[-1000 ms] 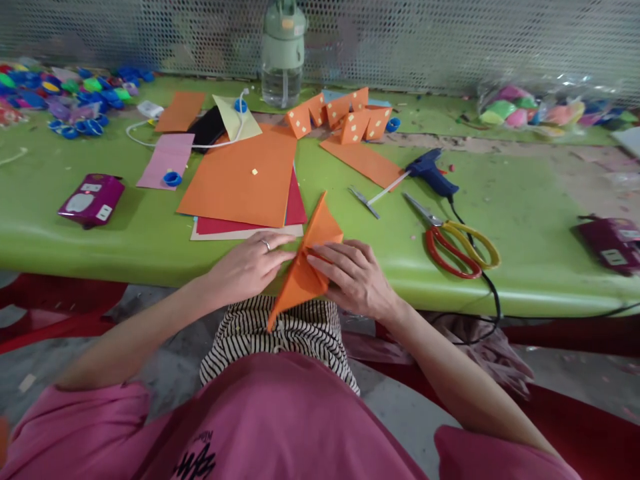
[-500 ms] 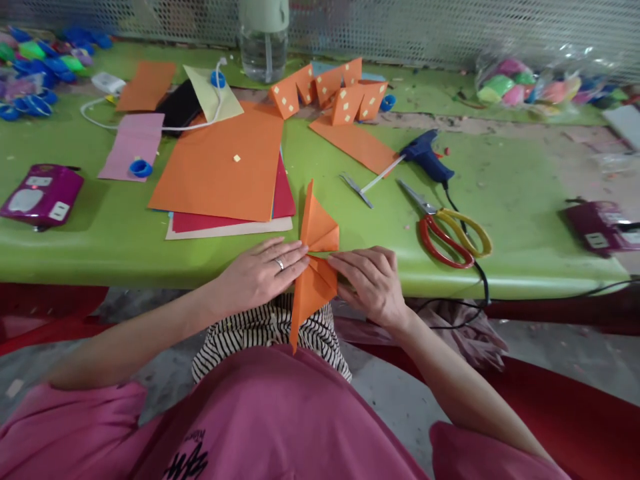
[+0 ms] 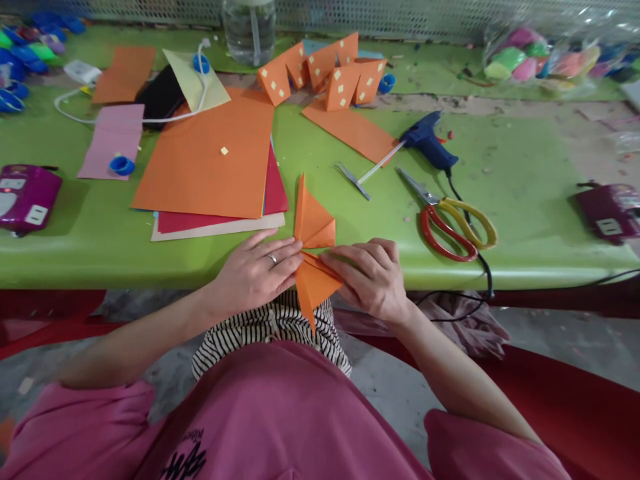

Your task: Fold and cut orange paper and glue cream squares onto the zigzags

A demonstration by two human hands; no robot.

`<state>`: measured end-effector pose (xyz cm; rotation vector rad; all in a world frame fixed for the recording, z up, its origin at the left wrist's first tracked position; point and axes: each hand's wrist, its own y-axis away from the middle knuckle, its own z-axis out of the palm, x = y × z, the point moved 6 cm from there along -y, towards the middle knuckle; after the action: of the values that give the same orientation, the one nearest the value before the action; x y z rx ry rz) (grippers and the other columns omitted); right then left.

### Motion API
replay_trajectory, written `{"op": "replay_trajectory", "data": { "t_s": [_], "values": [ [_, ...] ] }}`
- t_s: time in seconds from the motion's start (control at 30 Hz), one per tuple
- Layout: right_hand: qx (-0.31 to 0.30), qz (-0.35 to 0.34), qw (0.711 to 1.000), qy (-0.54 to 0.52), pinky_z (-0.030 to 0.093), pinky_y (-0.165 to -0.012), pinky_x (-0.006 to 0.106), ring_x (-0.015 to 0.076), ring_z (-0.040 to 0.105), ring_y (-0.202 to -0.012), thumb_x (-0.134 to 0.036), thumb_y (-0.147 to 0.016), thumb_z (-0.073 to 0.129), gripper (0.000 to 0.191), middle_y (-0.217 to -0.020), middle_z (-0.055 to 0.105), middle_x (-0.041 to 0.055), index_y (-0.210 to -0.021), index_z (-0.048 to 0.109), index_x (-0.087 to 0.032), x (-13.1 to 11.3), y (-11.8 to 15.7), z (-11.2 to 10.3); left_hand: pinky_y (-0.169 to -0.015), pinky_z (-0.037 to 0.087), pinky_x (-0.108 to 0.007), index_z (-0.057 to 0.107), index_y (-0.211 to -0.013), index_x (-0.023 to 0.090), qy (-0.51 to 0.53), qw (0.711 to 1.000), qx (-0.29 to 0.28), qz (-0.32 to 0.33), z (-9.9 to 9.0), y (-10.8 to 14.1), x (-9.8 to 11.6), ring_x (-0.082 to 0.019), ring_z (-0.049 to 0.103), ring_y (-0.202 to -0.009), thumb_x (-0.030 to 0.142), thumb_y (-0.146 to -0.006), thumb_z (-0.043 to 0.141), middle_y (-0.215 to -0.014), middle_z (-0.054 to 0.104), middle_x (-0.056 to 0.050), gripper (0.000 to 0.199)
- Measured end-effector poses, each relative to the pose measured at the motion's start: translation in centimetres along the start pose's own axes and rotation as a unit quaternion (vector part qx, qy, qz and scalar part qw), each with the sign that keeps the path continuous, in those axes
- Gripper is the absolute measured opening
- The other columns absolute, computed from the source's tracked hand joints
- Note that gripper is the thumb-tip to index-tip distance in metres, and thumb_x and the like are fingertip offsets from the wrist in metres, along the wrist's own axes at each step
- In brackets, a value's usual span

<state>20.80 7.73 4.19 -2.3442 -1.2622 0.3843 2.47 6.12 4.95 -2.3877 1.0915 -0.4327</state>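
A folded orange paper (image 3: 316, 283) with two fan-like halves lies at the table's front edge, its lower half hanging past it. My left hand (image 3: 255, 270) holds its middle at the narrow gap between the halves, fingers fairly straight and the thumb hidden. On the lower half's right side, my right hand (image 3: 373, 277) pinches the paper between bent fingers and thumb. Left of the paper is a stack of coloured sheets (image 3: 200, 180), orange on top. To the right lie scissors (image 3: 447, 220) with one red and one yellow handle.
A blue glue gun (image 3: 429, 140) lies behind the scissors, its cord running over the front edge. Tweezers (image 3: 353, 181) are near its white stick. Folded orange pieces with pale diamonds (image 3: 343, 87) stand at the back, near a clear bottle (image 3: 249, 33). Purple boxes (image 3: 33, 197) sit at both sides.
The lower half of the orange paper has swung to the right, and my right fingers have bent its side. My left hand still holds the middle. The camera view has shifted slightly.
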Motion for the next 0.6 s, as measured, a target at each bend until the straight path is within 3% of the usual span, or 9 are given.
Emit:
{"op": "replay_trajectory", "data": {
  "t_s": [0.2, 0.37, 0.5, 0.6],
  "values": [
    [-0.015, 0.072, 0.996, 0.042, 0.037, -0.088, 0.043, 0.0248, 0.058, -0.100, -0.025, -0.097, 0.059, 0.051, -0.122, 0.071, 0.0034, -0.146, 0.050, -0.038, 1.5, -0.3, 0.3, -0.112, 0.049, -0.047, 0.068, -0.120, 0.019, -0.010, 0.999, -0.029, -0.034, 0.5, -0.4, -0.8, -0.022, 0.068, -0.122, 0.012, -0.097, 0.056, -0.129, 0.073, -0.008, 0.026],
    [-0.049, 0.093, 0.993, 0.051, 0.038, -0.085, 0.043, 0.0279, 0.056, -0.103, -0.024, -0.096, 0.059, 0.044, -0.122, 0.069, 0.0072, -0.140, 0.056, -0.033, 2.5, -1.8, 0.5, -0.108, 0.052, -0.042, 0.070, -0.116, 0.017, -0.015, 0.997, -0.036, -0.061, 0.9, -1.5, -1.5, -0.020, 0.071, -0.116, 0.011, -0.099, 0.052, -0.124, 0.075, -0.008, 0.025],
    [-0.094, 0.058, 0.993, 0.046, 0.039, -0.085, 0.044, 0.0291, 0.056, -0.103, -0.041, -0.099, 0.055, 0.047, -0.124, 0.068, 0.0112, -0.143, 0.054, -0.023, 2.4, -1.8, 0.5, -0.103, 0.055, -0.041, 0.069, -0.116, 0.012, -0.019, 0.999, -0.035, -0.033, 0.9, -1.3, -0.9, -0.022, 0.071, -0.117, 0.015, -0.100, 0.053, -0.127, 0.073, -0.012, 0.023],
    [-0.099, 0.055, 0.993, 0.041, 0.039, -0.087, 0.046, 0.0301, 0.056, -0.107, -0.046, -0.099, 0.054, 0.052, -0.131, 0.066, 0.0117, -0.146, 0.052, -0.025, 2.5, -1.3, 0.4, -0.100, 0.056, -0.042, 0.068, -0.118, 0.011, -0.029, 0.998, -0.049, -0.036, 0.9, -1.1, -0.6, -0.024, 0.070, -0.118, 0.016, -0.100, 0.054, -0.130, 0.072, -0.012, 0.024]
  ]
}}
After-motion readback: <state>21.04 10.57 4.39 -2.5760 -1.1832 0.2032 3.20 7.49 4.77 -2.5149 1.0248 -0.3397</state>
